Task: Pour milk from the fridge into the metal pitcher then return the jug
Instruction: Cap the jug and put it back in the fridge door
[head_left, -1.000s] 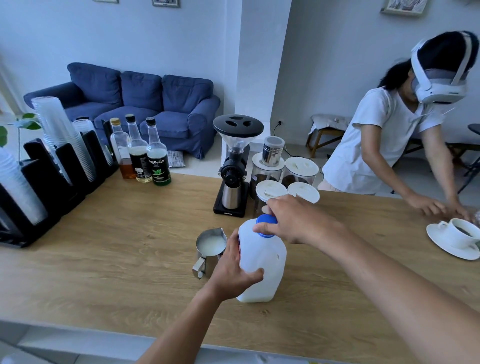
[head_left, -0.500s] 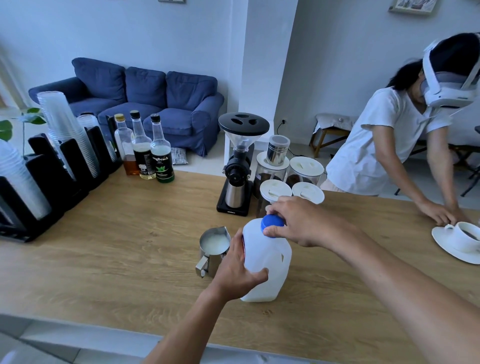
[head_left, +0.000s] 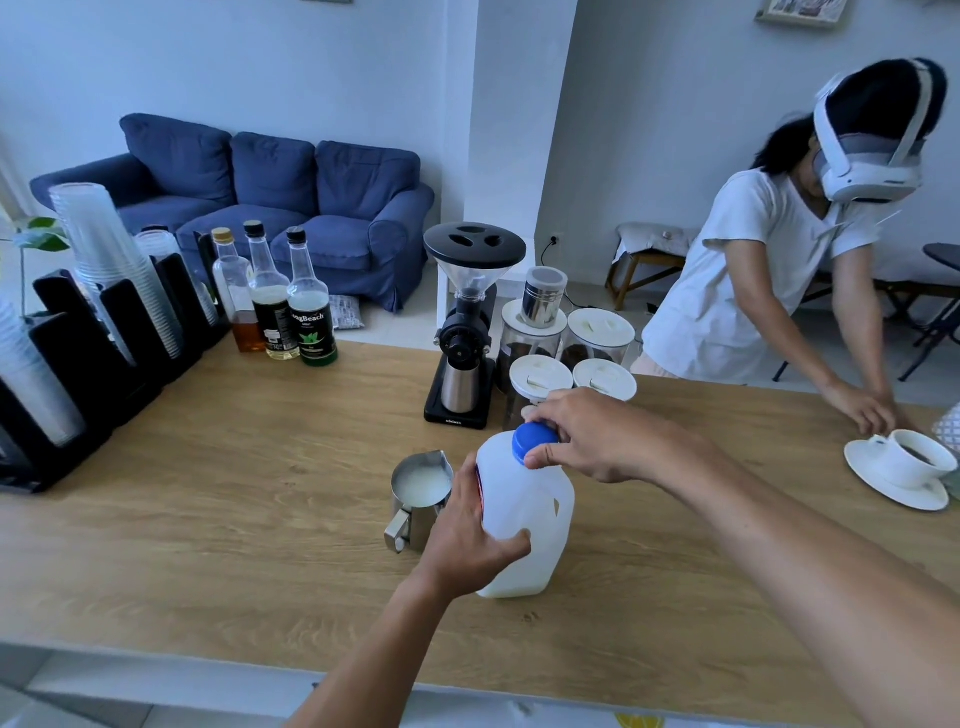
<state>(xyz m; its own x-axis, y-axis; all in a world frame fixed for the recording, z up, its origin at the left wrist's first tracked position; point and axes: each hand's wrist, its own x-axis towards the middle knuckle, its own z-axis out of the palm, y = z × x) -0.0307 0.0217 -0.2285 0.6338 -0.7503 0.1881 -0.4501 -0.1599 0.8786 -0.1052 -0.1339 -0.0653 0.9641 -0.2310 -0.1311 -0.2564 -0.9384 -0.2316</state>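
Three syrup bottles (head_left: 270, 296) are seen in the upper left of the frame, four white-lidded jars (head_left: 569, 358) at upper centre beside one coffee grinder (head_left: 464, 322), and several stacks of clear plastic cups (head_left: 111, 260) in black holders at the far left. One white plastic milk jug (head_left: 530, 525) is stood upright at the centre of the frame, just right of one metal pitcher (head_left: 418, 499), which is filled with milk. The jug's side is gripped by the left hand (head_left: 467, 540), fingers wrapped round it, while its blue cap (head_left: 535, 440) is pinched by the closed fingers of the right hand (head_left: 587, 436). One white cup on a saucer (head_left: 904, 467), holding dark coffee, is seen at the right edge. Everything is set on a light wooden counter (head_left: 234, 493); a blue sofa (head_left: 270, 202) and pale walls are seen behind, and a second person in a white headset (head_left: 779, 270) is leaned over the counter at the upper right.
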